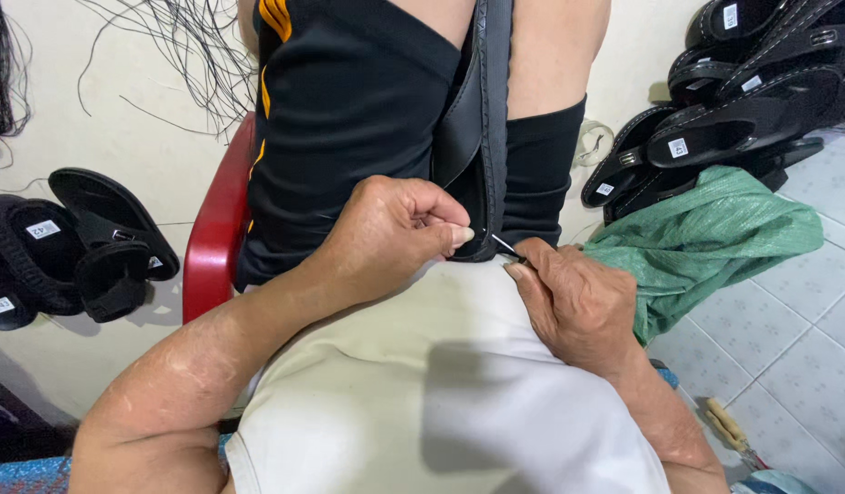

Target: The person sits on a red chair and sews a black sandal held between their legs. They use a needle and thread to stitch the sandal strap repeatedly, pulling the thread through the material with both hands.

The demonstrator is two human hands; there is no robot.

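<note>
The black sandal (pixel 482 137) is standing upright between the person's knees, clamped there with its lower end reaching down to the lap. The fingers (pixel 454 233) of the left hand (pixel 395 229) are pressing together in a pinch at that lower edge, steadying it. The fingers (pixel 518 267) of the right hand (pixel 578 306) are closing on a thin needle-like tool (pixel 505 244), its tip meeting the sandal's edge just beside the left thumb. A red chair (pixel 217 229) is showing under the left thigh. On the floor (pixel 788 302), finished black sandals (pixel 743 82) are piling up toward the right edge above a green sack (pixel 715 238), and more sandals (pixel 75 247) are lying at the left edge.

The tool's point is working very near the left fingertips, so a slip under pushing force could prick them; loosening knees could also let the sandal twist away.
</note>
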